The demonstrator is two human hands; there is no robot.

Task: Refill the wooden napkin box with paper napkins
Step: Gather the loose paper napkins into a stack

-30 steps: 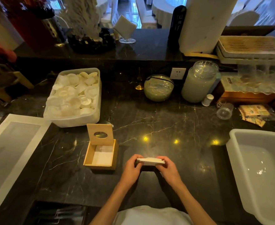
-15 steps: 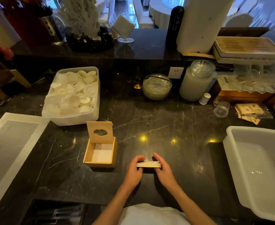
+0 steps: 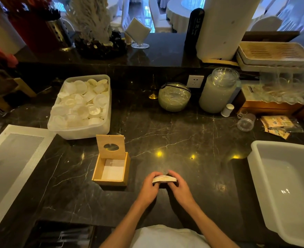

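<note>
The wooden napkin box (image 3: 96, 171) sits on the dark marble counter, left of my hands. Its lid with an oval hole (image 3: 111, 146) stands upright at the far side. White napkins (image 3: 113, 169) lie flat at the bottom of the box. I hold a thin stack of paper napkins (image 3: 164, 179) level, low over the counter. My left hand (image 3: 149, 187) grips its left end and my right hand (image 3: 179, 187) grips its right end.
A plastic tub of white dishes (image 3: 79, 108) stands behind the box. A white tray (image 3: 7, 169) lies at the left, an empty white basin (image 3: 287, 187) at the right. A glass bowl (image 3: 174, 96), a jar (image 3: 218, 90) and packets (image 3: 278, 124) line the back.
Both hands stay on the napkin stack, which sits a little lower and more covered by my fingers. The view has shifted slightly; the box has not moved.
</note>
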